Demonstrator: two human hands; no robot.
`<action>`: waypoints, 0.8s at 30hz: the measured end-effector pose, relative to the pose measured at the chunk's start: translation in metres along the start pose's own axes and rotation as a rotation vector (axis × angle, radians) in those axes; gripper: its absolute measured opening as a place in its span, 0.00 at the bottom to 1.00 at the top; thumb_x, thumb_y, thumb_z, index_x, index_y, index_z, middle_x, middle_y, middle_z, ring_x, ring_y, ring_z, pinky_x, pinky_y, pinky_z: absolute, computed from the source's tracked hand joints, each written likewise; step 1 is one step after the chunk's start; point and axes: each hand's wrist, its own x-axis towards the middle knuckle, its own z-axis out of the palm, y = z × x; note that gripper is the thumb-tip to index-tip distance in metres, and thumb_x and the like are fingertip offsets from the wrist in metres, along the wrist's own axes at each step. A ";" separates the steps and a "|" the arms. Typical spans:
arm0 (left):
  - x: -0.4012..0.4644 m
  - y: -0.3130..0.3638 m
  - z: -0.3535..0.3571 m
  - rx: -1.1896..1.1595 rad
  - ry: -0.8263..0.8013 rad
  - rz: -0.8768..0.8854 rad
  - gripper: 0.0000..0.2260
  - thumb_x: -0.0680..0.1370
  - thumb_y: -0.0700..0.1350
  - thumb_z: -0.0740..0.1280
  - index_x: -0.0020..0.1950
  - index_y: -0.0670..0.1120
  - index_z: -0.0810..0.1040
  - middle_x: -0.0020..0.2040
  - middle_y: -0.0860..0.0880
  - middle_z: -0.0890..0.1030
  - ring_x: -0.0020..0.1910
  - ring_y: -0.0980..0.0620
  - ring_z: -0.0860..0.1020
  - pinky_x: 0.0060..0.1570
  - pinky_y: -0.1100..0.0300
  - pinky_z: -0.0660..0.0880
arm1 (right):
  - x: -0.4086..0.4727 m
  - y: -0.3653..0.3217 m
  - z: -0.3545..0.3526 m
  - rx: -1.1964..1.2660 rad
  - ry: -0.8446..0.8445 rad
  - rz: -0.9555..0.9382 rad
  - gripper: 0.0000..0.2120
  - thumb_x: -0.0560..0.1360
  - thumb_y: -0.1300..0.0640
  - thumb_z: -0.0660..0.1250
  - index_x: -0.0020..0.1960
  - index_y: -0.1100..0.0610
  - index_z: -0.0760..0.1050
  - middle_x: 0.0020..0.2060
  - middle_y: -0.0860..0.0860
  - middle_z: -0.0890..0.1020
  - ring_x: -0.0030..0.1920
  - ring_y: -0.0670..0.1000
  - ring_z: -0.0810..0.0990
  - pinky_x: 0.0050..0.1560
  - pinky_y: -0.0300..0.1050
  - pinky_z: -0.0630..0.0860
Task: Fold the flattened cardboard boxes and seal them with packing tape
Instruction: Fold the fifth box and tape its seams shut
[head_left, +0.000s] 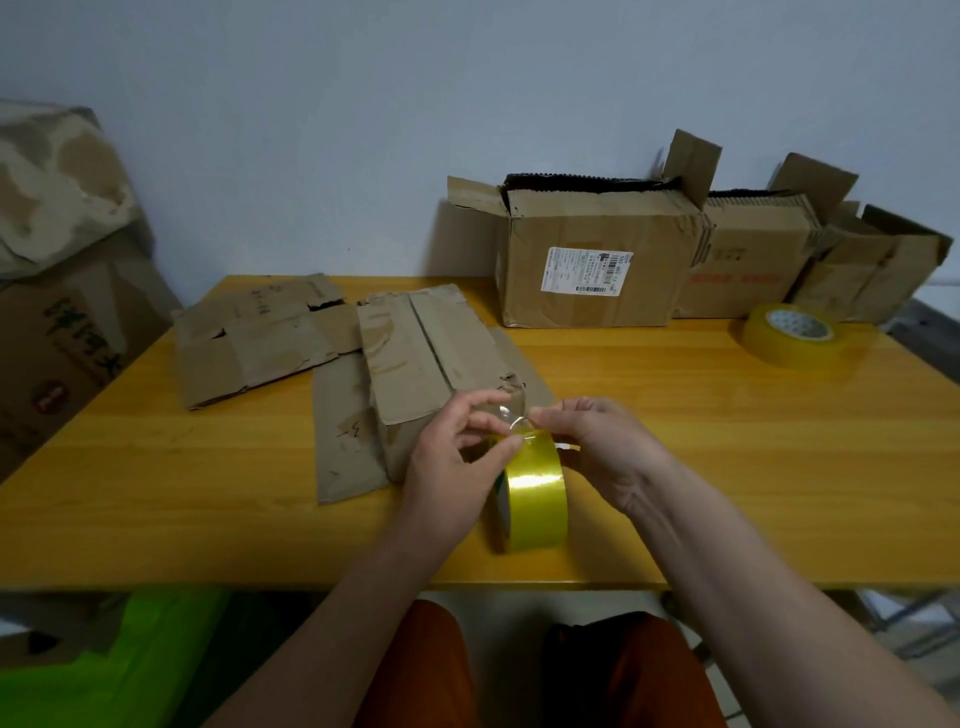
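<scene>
Peeling clear tape from the yellow packing-tape roll (535, 493), which stands on edge at the near side of the orange wooden table (675, 467), the left hand (457, 457) and right hand (597, 447) both pinch its top. My guess: the loose end could fold onto itself. Just behind, the folded brown cardboard box (415, 358) runs its length away from the person.

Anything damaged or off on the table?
Yes. The folded box by the hands has a torn, ragged flap corner and wrinkled old tape. The flattened box at left has ripped flap edges. The open box at the back looks crushed at its right edge.
</scene>
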 end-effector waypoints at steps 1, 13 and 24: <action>0.000 0.001 -0.001 0.011 -0.003 0.007 0.15 0.73 0.40 0.73 0.54 0.58 0.78 0.45 0.54 0.82 0.50 0.55 0.80 0.55 0.50 0.78 | 0.001 -0.001 0.001 -0.015 0.010 -0.001 0.04 0.75 0.62 0.68 0.42 0.61 0.75 0.41 0.60 0.79 0.42 0.57 0.77 0.46 0.49 0.73; 0.000 0.008 0.012 0.499 0.184 0.165 0.02 0.74 0.45 0.73 0.45 0.51 0.85 0.44 0.58 0.75 0.50 0.56 0.70 0.46 0.62 0.66 | 0.000 -0.007 -0.001 -0.251 0.082 -0.075 0.08 0.77 0.63 0.64 0.40 0.64 0.77 0.39 0.61 0.76 0.41 0.56 0.72 0.42 0.48 0.70; 0.003 0.002 0.013 0.485 0.200 0.111 0.01 0.75 0.48 0.71 0.44 0.52 0.81 0.44 0.57 0.74 0.49 0.58 0.68 0.43 0.66 0.59 | -0.012 -0.002 -0.005 -0.702 0.167 -0.554 0.08 0.73 0.58 0.71 0.44 0.44 0.80 0.48 0.46 0.77 0.48 0.44 0.76 0.45 0.38 0.75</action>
